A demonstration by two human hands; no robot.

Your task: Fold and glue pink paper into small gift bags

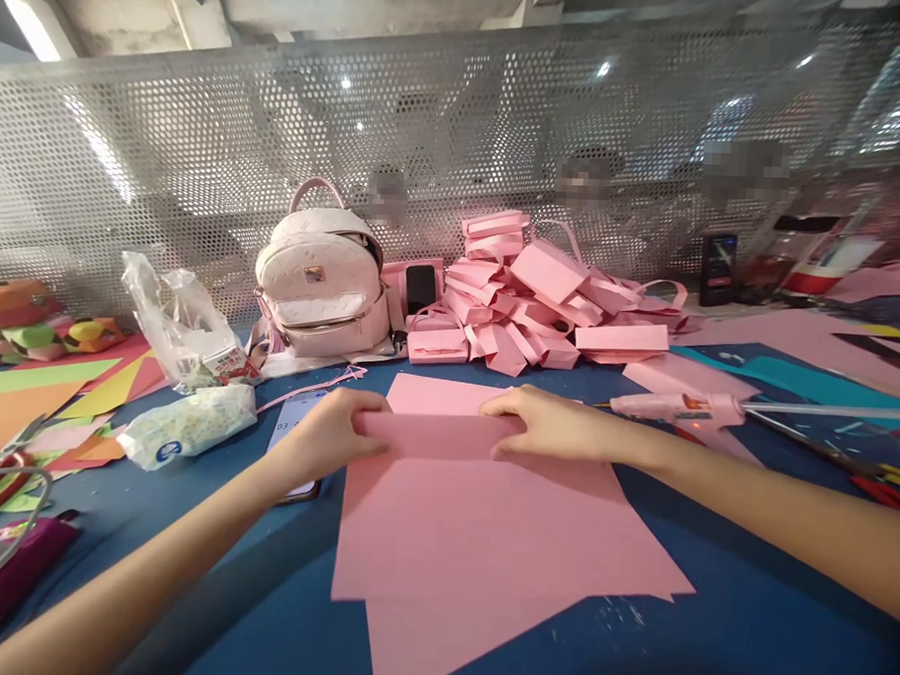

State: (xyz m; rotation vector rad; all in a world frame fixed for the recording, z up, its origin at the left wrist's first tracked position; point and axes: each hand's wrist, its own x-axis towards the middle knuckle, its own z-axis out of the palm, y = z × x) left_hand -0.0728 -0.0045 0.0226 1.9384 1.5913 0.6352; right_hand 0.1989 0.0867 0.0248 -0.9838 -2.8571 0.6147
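Observation:
Several pink paper sheets (479,545) lie overlapping on the blue table in front of me. Above them a narrow folded strip of pink paper (436,436) stretches between my two hands. My left hand (339,437) pinches its left end, thumb below and fingers above. The right end is gripped by my right hand (536,424) in the same way. Just behind my left hand lies a phone (299,421) with its screen lit, partly covered by the hand and forearm. A pink glue gun (688,409) with a clear glue stick lies beyond my right forearm.
At the back stand a white backpack (323,274) and a heap of folded pink paper pieces (525,301). A tissue pack (188,427), plastic bag (181,318) and scissors (2,470) lie left. Tools (851,460) lie right. A perforated metal panel (464,121) rises behind.

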